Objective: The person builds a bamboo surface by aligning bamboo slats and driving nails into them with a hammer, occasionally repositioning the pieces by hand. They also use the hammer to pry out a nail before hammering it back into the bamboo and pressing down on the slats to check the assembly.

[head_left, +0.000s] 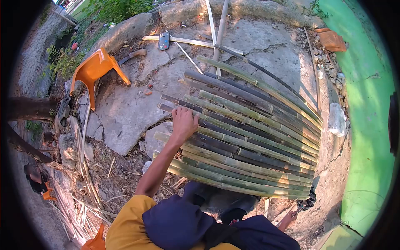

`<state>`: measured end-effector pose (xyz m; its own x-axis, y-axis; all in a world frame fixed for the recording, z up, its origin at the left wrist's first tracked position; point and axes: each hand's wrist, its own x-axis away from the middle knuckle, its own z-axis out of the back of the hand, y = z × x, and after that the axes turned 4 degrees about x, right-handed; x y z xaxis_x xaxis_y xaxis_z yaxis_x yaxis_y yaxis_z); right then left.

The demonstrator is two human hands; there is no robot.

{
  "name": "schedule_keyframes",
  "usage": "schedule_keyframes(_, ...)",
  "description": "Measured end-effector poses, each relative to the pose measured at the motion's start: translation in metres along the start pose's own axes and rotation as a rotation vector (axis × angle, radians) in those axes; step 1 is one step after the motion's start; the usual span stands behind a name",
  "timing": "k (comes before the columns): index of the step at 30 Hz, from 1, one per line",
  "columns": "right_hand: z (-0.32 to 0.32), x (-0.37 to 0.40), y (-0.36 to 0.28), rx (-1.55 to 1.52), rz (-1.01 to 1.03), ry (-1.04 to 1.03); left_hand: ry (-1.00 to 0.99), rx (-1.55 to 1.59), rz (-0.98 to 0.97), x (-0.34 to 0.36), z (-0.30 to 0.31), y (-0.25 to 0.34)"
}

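Observation:
A row of split bamboo slats [250, 141], green and dark, lies side by side across the middle, fanned apart at the left and close together at the right. My left hand [184, 124] reaches over from the lower left, its fingers bent around a dark slat near the left ends. Low at the right, my right hand [290, 216] is closed beside the slats' right ends, at a dark object [308, 201] that I cannot make out. Dark blue cloth [177, 223] and a yellow sleeve [129, 216] fill the bottom.
An orange plastic chair [95, 71] stands upper left. Near the top, a phone [163, 41] lies by thin bamboo strips [191, 42]. Stones and a whitish block [336, 120] border the green surface [371, 125] at right. Another person [35, 178] appears far left.

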<state>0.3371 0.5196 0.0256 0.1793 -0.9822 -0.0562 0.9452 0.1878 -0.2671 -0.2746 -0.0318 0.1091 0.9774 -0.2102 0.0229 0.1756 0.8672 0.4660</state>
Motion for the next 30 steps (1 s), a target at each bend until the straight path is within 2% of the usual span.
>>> schedule_keyframes(4,-0.001,-0.002,-0.001,0.003,-0.007,-0.007,0.095,-0.031,-0.053,0.011,-0.012,-0.007)
schedule_keyframes(11,0.001,-0.004,-0.002,0.013,-0.008,-0.007,0.051,0.064,0.004,0.030,-0.017,-0.014)
schedule_keyframes(14,0.003,-0.003,-0.003,0.015,-0.010,-0.009,-0.001,0.137,0.046,0.026,-0.013,-0.016)
schedule_keyframes(16,0.002,-0.004,-0.004,0.015,-0.011,-0.009,-0.124,0.284,0.212,0.018,-0.009,-0.023)
schedule_keyframes(17,0.003,-0.003,-0.004,0.018,-0.010,-0.011,-0.124,0.283,0.212,0.015,-0.007,-0.026)
schedule_keyframes(19,0.003,-0.003,-0.005,0.018,-0.012,-0.012,0.149,0.056,-0.143,0.012,-0.007,-0.038)
schedule_keyframes(20,0.003,-0.002,-0.005,0.018,-0.009,-0.011,0.148,0.057,-0.143,0.008,-0.008,-0.046)
schedule_keyframes(22,0.004,-0.003,-0.006,0.016,-0.008,-0.010,0.047,-0.018,-0.265,-0.004,-0.010,-0.063)
schedule_keyframes(25,0.004,-0.002,-0.005,0.015,-0.008,-0.008,-0.051,-0.066,-0.276,-0.019,-0.007,-0.074)
schedule_keyframes(26,0.004,-0.002,-0.006,0.017,-0.006,-0.011,-0.049,-0.066,-0.276,-0.024,-0.005,-0.076)
schedule_keyframes(28,0.002,0.000,-0.006,0.014,-0.003,-0.007,-0.030,-0.105,-0.409,-0.033,-0.007,-0.081)
schedule_keyframes(30,0.003,0.002,-0.005,0.013,0.000,-0.003,-0.010,-0.055,-0.394,-0.044,-0.011,-0.081)
